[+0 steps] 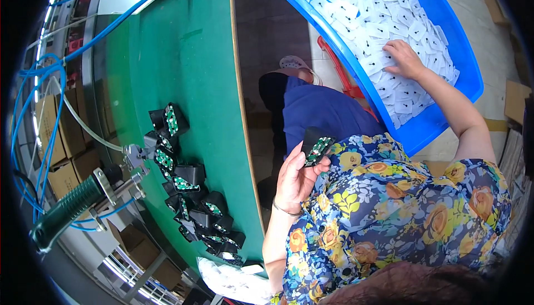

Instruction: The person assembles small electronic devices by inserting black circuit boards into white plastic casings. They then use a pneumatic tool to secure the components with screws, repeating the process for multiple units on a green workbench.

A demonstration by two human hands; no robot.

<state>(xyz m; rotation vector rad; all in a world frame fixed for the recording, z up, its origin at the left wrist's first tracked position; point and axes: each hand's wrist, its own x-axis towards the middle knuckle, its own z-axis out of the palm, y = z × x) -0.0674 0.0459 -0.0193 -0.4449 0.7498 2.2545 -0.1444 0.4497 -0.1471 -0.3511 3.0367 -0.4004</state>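
My left hand [300, 178] pinches a small black housing [316, 148] with a green circuit board in its face, held up in front of my flowered top. Over on the right, my right hand [405, 60] reaches into a large blue bin [467, 63]. Its fingers are bent and apart, resting among many flat white plastic pieces [389, 27], each with a small dark mark. No piece shows between those fingers. On the green tabletop [206, 82] lies a cluster of more black housings [186, 180] with green boards, away from both hands.
A green-handled tool [72, 207] stands beyond the table's left edge, near blue air hoses [61, 68]. A clear bag of white pieces [233, 280] sits at the near table corner. A red frame [339, 71] shows beside the bin. Cardboard boxes [61, 138] are stacked at left.
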